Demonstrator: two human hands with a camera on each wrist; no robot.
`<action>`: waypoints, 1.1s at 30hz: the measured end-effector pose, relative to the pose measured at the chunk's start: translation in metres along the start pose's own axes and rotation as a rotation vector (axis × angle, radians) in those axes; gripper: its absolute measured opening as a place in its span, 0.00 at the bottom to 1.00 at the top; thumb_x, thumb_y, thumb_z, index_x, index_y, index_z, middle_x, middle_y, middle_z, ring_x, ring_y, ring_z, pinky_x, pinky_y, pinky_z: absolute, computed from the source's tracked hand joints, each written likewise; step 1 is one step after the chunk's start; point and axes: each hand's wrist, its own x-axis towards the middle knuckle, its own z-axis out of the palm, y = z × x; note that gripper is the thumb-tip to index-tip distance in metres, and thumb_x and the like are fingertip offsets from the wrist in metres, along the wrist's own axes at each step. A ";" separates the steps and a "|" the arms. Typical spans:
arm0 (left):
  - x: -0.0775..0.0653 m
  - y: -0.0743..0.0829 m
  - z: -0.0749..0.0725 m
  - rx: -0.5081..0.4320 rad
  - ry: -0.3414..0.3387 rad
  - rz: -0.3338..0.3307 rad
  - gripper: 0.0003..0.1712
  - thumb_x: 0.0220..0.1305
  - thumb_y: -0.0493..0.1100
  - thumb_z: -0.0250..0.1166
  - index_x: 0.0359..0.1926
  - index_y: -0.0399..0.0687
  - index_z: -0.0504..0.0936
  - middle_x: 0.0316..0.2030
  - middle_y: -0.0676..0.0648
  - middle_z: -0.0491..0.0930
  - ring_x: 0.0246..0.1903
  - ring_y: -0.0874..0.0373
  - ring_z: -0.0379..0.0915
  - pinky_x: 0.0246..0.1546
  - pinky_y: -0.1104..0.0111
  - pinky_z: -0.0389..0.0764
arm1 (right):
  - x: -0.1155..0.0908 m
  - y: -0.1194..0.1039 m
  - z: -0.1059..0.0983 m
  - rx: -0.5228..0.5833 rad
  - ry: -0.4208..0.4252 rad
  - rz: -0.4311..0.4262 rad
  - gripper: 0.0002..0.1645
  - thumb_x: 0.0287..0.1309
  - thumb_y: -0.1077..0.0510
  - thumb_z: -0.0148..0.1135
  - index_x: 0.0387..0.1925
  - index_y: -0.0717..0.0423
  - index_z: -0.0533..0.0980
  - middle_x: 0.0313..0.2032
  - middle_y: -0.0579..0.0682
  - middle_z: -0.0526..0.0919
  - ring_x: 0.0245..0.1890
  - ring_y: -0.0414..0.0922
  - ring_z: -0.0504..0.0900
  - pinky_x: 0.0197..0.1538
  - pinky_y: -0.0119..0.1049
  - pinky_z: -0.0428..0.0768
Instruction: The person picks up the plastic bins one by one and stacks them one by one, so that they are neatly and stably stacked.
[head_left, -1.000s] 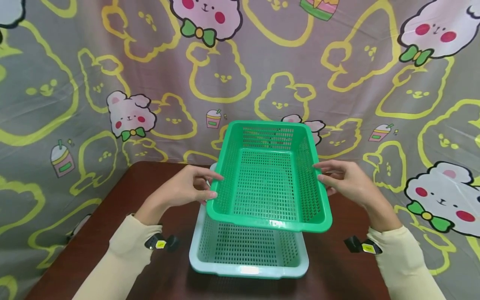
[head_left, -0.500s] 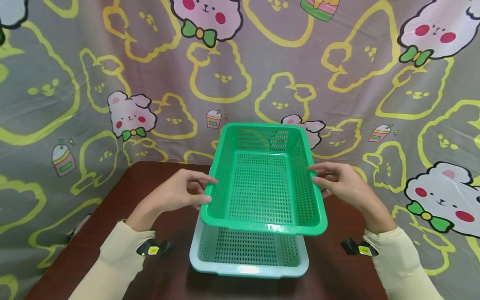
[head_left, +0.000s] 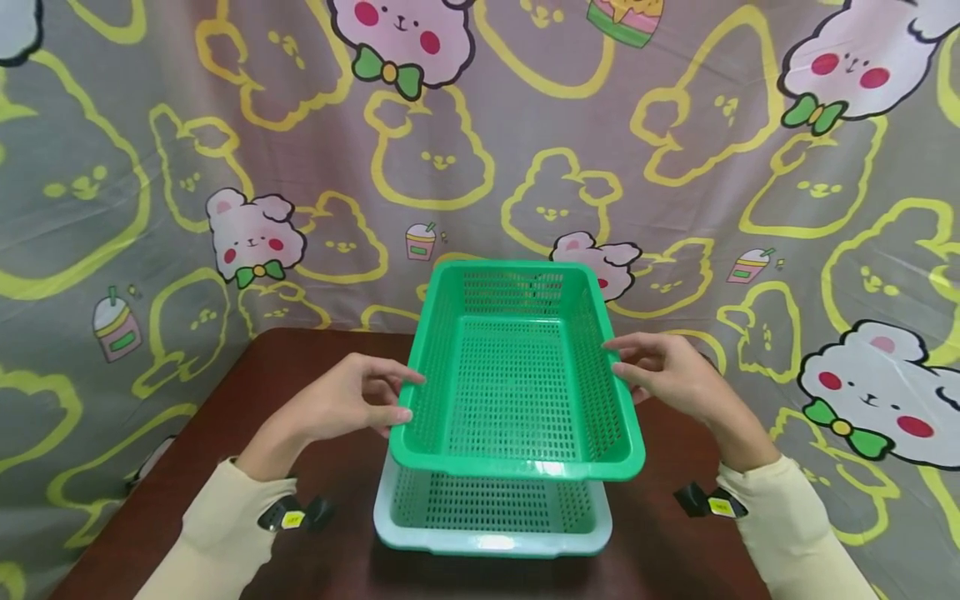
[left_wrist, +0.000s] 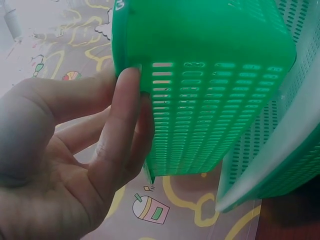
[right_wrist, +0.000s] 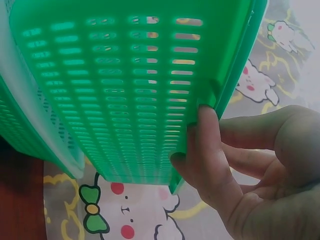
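Observation:
A bright green slotted plastic basket [head_left: 513, 387] is held up in the head view, tilted so that its inside faces me. My left hand [head_left: 347, 400] pinches its left rim between thumb and fingers. On the opposite rim, my right hand [head_left: 669, 372] grips in the same way. Both wrist views show fingers curled under the rim, against the slotted side wall. Below and partly behind it, a pale green basket [head_left: 495, 540] stands on the table, its far part hidden by the upper one. Whether the two baskets touch, I cannot tell.
The dark reddish-brown table [head_left: 300, 375] extends to both sides of the baskets. Behind it hangs a grey curtain [head_left: 480, 108] printed with yellow outlines and white rabbit figures. A small black device is strapped at each wrist.
Both hands have carried the bright green basket slightly left and lower, keeping their hold on its rims. The pale basket has stayed on the table. The head view has shifted slightly.

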 end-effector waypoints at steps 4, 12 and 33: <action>-0.004 0.000 0.000 -0.003 -0.008 -0.016 0.29 0.62 0.39 0.75 0.63 0.36 0.80 0.38 0.38 0.78 0.35 0.49 0.84 0.35 0.58 0.91 | -0.001 0.001 0.003 0.004 -0.014 -0.005 0.24 0.69 0.62 0.64 0.63 0.65 0.76 0.47 0.64 0.84 0.36 0.42 0.89 0.37 0.39 0.90; -0.012 0.000 -0.001 -0.005 -0.021 -0.027 0.30 0.61 0.40 0.76 0.62 0.35 0.80 0.36 0.39 0.79 0.32 0.51 0.84 0.35 0.60 0.91 | -0.003 0.005 0.010 0.011 -0.033 -0.006 0.24 0.68 0.63 0.65 0.63 0.65 0.76 0.47 0.64 0.84 0.35 0.44 0.89 0.36 0.39 0.90; -0.022 0.001 0.001 -0.012 -0.039 -0.022 0.31 0.59 0.41 0.77 0.61 0.33 0.80 0.38 0.38 0.77 0.32 0.53 0.83 0.34 0.60 0.90 | -0.008 0.002 0.019 0.001 -0.043 0.021 0.26 0.67 0.61 0.67 0.63 0.64 0.76 0.50 0.63 0.84 0.35 0.45 0.90 0.36 0.39 0.90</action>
